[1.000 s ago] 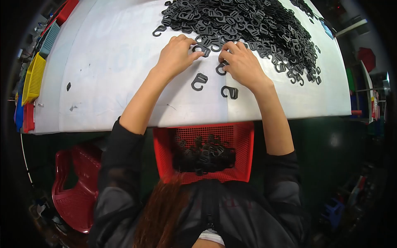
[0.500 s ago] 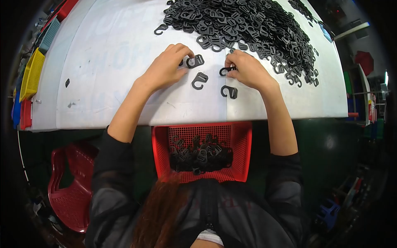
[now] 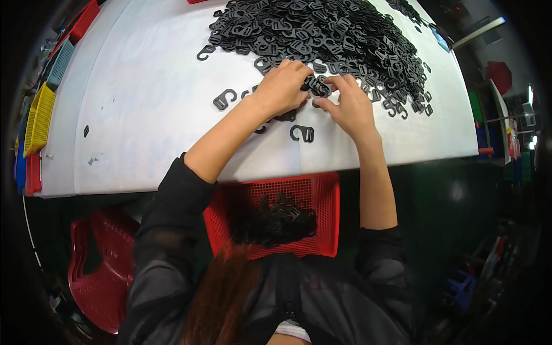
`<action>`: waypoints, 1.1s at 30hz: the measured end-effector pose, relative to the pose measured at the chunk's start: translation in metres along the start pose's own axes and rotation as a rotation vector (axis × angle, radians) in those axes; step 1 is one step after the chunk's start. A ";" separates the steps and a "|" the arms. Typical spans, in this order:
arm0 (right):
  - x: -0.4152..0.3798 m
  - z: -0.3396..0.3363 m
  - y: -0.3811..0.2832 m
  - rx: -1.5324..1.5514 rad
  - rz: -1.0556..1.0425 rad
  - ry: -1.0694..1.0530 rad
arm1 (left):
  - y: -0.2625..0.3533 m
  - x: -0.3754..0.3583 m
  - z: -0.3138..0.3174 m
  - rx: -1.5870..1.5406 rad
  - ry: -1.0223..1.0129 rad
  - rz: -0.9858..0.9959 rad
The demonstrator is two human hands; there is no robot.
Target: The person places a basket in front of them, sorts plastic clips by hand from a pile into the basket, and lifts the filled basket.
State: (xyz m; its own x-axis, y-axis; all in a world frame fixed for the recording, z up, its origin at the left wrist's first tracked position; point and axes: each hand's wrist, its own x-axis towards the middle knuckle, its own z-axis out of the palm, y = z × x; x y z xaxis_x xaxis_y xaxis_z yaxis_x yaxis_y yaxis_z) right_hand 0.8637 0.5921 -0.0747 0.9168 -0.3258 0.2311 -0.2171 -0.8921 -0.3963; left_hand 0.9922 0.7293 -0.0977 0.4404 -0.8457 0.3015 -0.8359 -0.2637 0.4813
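Note:
A large heap of black plastic hooks (image 3: 322, 34) covers the back of the white table. At its front edge my left hand (image 3: 283, 87) has its fingers bent over a small cluster of hooks (image 3: 316, 86); whether it grips one is hidden. My right hand (image 3: 348, 103) is at the other side of that cluster, thumb and fingers apart. Partly under my left forearm and palm lie more hooks. One loose hook (image 3: 302, 133) rests nearer the table's front edge, and another (image 3: 224, 99) lies left of my left forearm.
Below the table's front edge (image 3: 138, 183) stands a red basket (image 3: 330, 218) holding black hooks. A dark red chair (image 3: 103, 282) is at the lower left. Yellow (image 3: 39, 119) and blue-green (image 3: 60, 64) baskets line the table's left side.
My left hand has moved right to the front of the heap. My right hand has opened and shifted slightly right. Hooks are now clustered between them, and the view has shifted a little.

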 end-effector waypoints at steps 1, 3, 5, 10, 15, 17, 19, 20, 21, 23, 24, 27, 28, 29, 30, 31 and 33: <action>-0.001 0.002 0.000 0.011 0.023 -0.006 | 0.002 0.002 0.004 0.007 0.016 0.013; -0.003 0.007 0.001 0.040 0.072 -0.016 | 0.003 0.004 0.009 0.025 0.043 0.039; -0.006 0.007 0.001 0.173 0.147 -0.020 | -0.002 0.006 0.010 0.089 0.036 0.128; -0.001 -0.001 0.020 0.482 0.334 0.031 | -0.002 0.009 0.005 0.186 0.055 0.232; 0.001 0.009 0.020 0.350 0.316 0.014 | 0.002 0.012 0.006 0.153 0.181 0.330; 0.004 0.012 0.021 0.391 0.343 -0.037 | 0.000 0.017 0.005 0.104 0.229 0.392; 0.011 0.008 0.023 0.550 0.440 -0.089 | -0.003 0.017 0.004 -0.022 0.235 0.351; 0.014 0.007 0.025 0.604 0.467 -0.085 | -0.004 0.017 0.003 -0.083 0.239 0.329; 0.015 0.007 0.024 0.657 0.494 -0.081 | -0.005 0.015 0.000 -0.096 0.258 0.221; 0.010 0.006 0.014 0.506 0.346 -0.023 | -0.006 0.013 -0.008 -0.124 0.298 0.002; 0.004 0.007 0.007 0.431 0.274 0.004 | -0.011 0.014 -0.011 -0.199 0.308 -0.069; -0.019 0.030 -0.010 0.340 -0.022 0.109 | -0.020 0.012 -0.026 -0.365 0.309 -0.356; -0.027 0.038 -0.019 0.306 -0.051 0.149 | -0.018 0.009 -0.037 -0.321 0.227 -0.469; -0.032 0.044 -0.026 0.273 -0.081 0.190 | -0.023 0.003 -0.038 -0.189 0.299 -0.414; -0.034 0.046 -0.029 0.242 -0.065 0.198 | -0.030 -0.005 -0.037 -0.056 0.369 -0.359; -0.035 0.049 -0.032 0.214 -0.049 0.207 | -0.033 -0.012 -0.040 0.079 0.436 -0.302; -0.034 0.053 -0.035 0.140 -0.067 0.224 | -0.034 -0.039 -0.048 0.080 0.314 -0.383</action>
State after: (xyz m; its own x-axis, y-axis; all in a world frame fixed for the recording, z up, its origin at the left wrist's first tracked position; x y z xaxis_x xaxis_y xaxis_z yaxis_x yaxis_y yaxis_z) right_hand 0.8583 0.6511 -0.1160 0.8271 -0.3423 0.4459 -0.0956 -0.8674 -0.4884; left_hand 1.0192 0.7940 -0.0860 0.7877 -0.5036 0.3548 -0.6119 -0.5733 0.5449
